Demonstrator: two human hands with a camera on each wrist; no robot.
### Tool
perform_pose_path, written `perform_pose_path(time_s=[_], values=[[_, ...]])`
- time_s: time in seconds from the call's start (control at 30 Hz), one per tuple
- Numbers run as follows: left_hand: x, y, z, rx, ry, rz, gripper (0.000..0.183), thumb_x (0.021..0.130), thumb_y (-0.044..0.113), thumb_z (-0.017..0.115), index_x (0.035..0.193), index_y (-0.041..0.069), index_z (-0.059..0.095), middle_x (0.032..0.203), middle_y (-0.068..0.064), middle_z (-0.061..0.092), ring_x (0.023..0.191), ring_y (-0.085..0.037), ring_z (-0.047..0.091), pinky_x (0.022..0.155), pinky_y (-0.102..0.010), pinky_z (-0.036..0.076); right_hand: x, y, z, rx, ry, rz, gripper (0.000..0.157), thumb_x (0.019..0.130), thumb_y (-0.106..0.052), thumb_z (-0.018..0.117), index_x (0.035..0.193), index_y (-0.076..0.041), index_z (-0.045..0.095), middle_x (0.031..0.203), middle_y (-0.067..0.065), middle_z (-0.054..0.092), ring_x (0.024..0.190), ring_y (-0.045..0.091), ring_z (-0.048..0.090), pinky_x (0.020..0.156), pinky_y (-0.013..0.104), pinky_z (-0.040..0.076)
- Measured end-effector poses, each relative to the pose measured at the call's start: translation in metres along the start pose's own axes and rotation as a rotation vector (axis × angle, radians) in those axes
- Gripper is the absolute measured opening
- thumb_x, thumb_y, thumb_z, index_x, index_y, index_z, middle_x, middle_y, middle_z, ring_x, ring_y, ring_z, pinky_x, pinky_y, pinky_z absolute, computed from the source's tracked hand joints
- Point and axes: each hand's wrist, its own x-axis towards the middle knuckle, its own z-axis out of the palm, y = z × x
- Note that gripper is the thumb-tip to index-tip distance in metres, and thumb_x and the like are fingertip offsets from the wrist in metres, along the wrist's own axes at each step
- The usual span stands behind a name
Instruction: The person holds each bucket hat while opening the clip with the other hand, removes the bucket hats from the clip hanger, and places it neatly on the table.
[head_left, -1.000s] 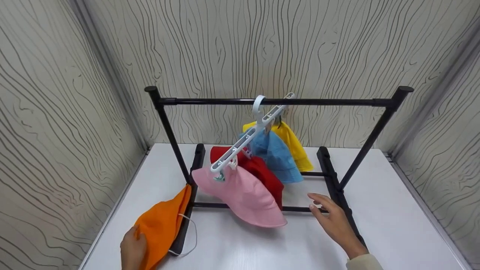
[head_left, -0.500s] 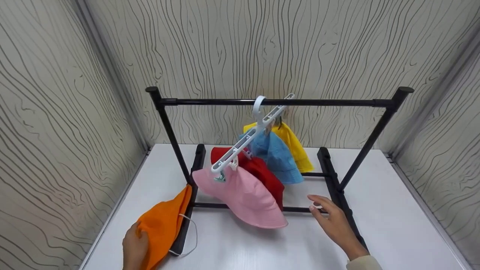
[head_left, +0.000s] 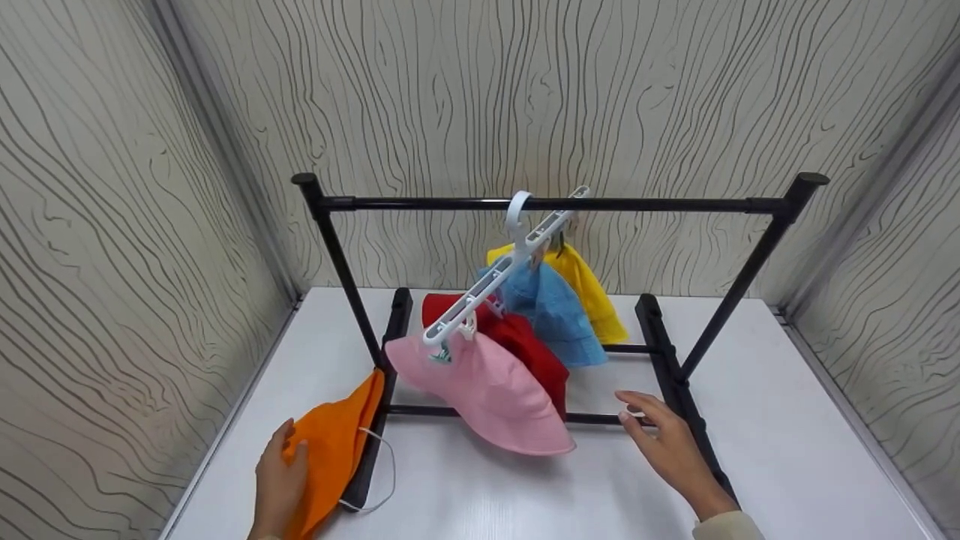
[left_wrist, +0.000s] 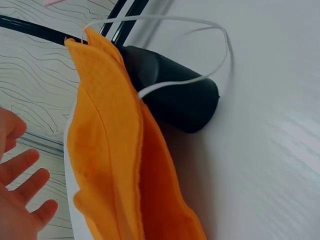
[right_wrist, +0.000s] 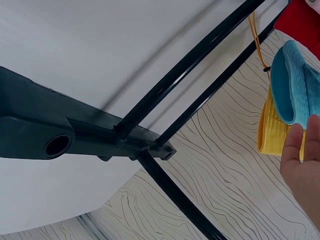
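Note:
An orange bucket hat [head_left: 330, 442] with a white cord lies folded at the left, leaning by the rack's left foot. My left hand [head_left: 279, 480] is beside it, fingers spread; the left wrist view shows a gap between the fingers [left_wrist: 32, 185] and the fabric. My right hand [head_left: 669, 446] hovers over the rack's right side, fingers relaxed and holding nothing. A white clip hanger [head_left: 480, 289] hooks over the rack's top bar. From it hang a pink bucket hat [head_left: 499, 397], a red hat [head_left: 525, 349], a blue hat [head_left: 551, 315] and a yellow hat [head_left: 589, 289].
A black rack [head_left: 637, 204] stands on the white table [head_left: 480, 499], with two low crossbars and a foot on each side. Patterned panels [head_left: 480, 97] enclose the back and both sides. The hanger sits at a slant across the bar.
My left hand has let go of the orange hat, its fingers spreading and lifting slightly. The hat keeps its place. My right hand is almost still.

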Motion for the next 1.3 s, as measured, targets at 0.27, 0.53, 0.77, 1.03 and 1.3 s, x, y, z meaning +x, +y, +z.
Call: perform_pose_path(time_s=[0.27, 0.53, 0.77, 1.03, 1.3], values=[[-0.005, 0.012, 0.002, 0.041, 0.029, 0.120, 0.050, 0.100, 0.013, 0.047, 0.146, 0.000, 0.031, 0.145, -0.026, 0.040, 0.130, -0.044, 0.039, 0.110, -0.058, 0.032, 0.000, 0.002, 0.001, 0.030, 0.077, -0.098, 0.030, 0.088, -0.006, 0.067, 0.118, -0.009, 0.068, 0.117, 0.003, 0.067, 0.096, 0.000, 0.059, 0.081, 0.027, 0.054], [-0.008, 0.032, 0.013, 0.005, 0.034, 0.231, 0.045, 0.099, 0.014, 0.050, 0.141, 0.002, 0.042, 0.142, -0.021, 0.047, 0.127, -0.037, 0.045, 0.108, -0.056, 0.037, 0.004, -0.003, -0.003, 0.030, 0.030, -0.051, 0.030, 0.091, -0.011, 0.064, 0.122, -0.010, 0.066, 0.123, 0.005, 0.065, 0.100, 0.006, 0.059, 0.087, 0.037, 0.054], [-0.013, 0.054, 0.030, -0.035, -0.061, 0.201, 0.044, 0.100, 0.019, 0.051, 0.142, 0.009, 0.043, 0.146, -0.012, 0.045, 0.134, -0.032, 0.041, 0.113, -0.055, 0.030, 0.006, -0.006, -0.003, 0.017, 0.025, -0.056, 0.031, 0.091, -0.010, 0.065, 0.122, -0.010, 0.066, 0.123, 0.005, 0.065, 0.100, 0.008, 0.059, 0.085, 0.027, 0.054], [-0.017, 0.078, 0.038, -0.057, -0.062, 0.295, 0.047, 0.099, 0.021, 0.053, 0.144, 0.012, 0.042, 0.147, -0.011, 0.045, 0.135, -0.032, 0.041, 0.113, -0.054, 0.030, 0.006, -0.006, -0.003, 0.017, 0.023, -0.053, 0.030, 0.092, -0.011, 0.064, 0.122, -0.011, 0.066, 0.123, 0.004, 0.065, 0.100, 0.008, 0.059, 0.086, 0.026, 0.053], [-0.026, 0.095, 0.044, -0.069, -0.024, 0.467, 0.046, 0.098, 0.019, 0.055, 0.142, 0.008, 0.046, 0.142, -0.014, 0.050, 0.132, -0.033, 0.045, 0.111, -0.050, 0.035, 0.002, -0.007, -0.001, 0.016, 0.021, -0.038, 0.030, 0.091, -0.009, 0.065, 0.120, -0.011, 0.067, 0.121, 0.003, 0.066, 0.100, 0.009, 0.059, 0.086, 0.029, 0.054]])
